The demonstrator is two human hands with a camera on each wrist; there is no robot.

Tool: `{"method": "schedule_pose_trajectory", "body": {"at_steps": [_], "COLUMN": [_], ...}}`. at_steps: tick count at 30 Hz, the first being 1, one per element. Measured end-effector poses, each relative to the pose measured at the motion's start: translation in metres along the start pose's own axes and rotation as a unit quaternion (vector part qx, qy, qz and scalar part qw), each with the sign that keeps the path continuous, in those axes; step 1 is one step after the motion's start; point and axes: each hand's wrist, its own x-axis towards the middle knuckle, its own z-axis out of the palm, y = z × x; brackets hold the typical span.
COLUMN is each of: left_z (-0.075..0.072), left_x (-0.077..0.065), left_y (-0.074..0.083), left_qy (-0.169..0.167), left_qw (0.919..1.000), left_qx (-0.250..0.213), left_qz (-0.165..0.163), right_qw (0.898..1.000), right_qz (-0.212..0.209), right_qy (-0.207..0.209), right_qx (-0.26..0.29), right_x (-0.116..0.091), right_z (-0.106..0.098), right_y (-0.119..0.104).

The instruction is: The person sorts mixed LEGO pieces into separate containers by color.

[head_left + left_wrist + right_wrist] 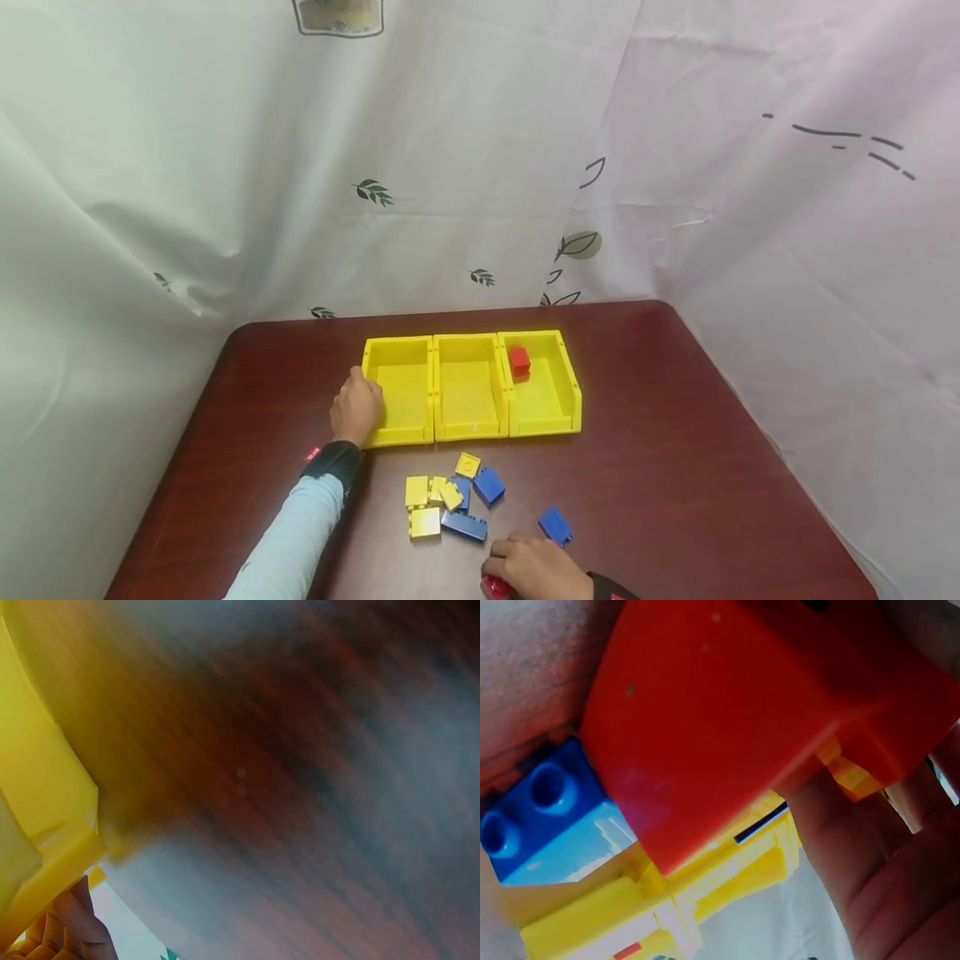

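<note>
My left hand [357,408] grips the outer left wall of a yellow bin [401,437], the leftmost of three joined in a row. In the left wrist view, its fingers [84,922] curl at the bin's edge, partly hidden by the yellow wall [45,750]. Near the front of the table, my right hand [536,567] holds a red toy brick [496,587]. That brick [705,727] fills much of the right wrist view, fingers along its side. Just beyond the hand lies a blue brick [556,527].
Several yellow and blue bricks lie loosely grouped before the bins, among them a yellow brick [425,523] and a long blue brick [465,526]. Inside the right bin [546,425] sits a red brick [519,363]. A white patterned cloth [465,167] hangs behind the brown table [675,467].
</note>
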Motion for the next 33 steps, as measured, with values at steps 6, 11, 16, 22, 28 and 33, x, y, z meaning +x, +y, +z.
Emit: {"method": "schedule_pose_trajectory", "body": {"at_steps": [6,11,16,22,28,33], "left_z": [0.002,0.003,0.003,0.0,0.0,0.002], "left_x": [0.001,0.0,0.0,0.0,0.001,0.0], "left_y": [0.0,-0.001,-0.001,0.0,-0.002,-0.002], "left_qy": [0.006,-0.003,0.001,0.007,0.012,0.004], "left_qw": [0.9999,1.0,1.0,0.9999,0.9999,1.0], "left_qx": [-0.008,-0.003,-0.007,-0.007,0.0,-0.003], "left_qz": [0.003,0.005,0.002,0.007,0.007,0.005], "right_qw": [0.999,0.999,0.984,0.923,0.838,0.826], "right_qz": [0.0,0.013,0.063,0.25,0.432,0.463], "right_qy": [0.022,0.049,0.156,0.265,0.255,0.213], "right_qx": [-0.032,0.015,0.062,0.121,0.217,0.241], "right_x": [-0.001,-0.005,-0.002,0.019,0.049,0.075], "right_z": [0.001,-0.009,-0.039,-0.094,-0.129,-0.134], "right_y": [-0.002,0.001,0.027,0.087,0.139,0.165]}}
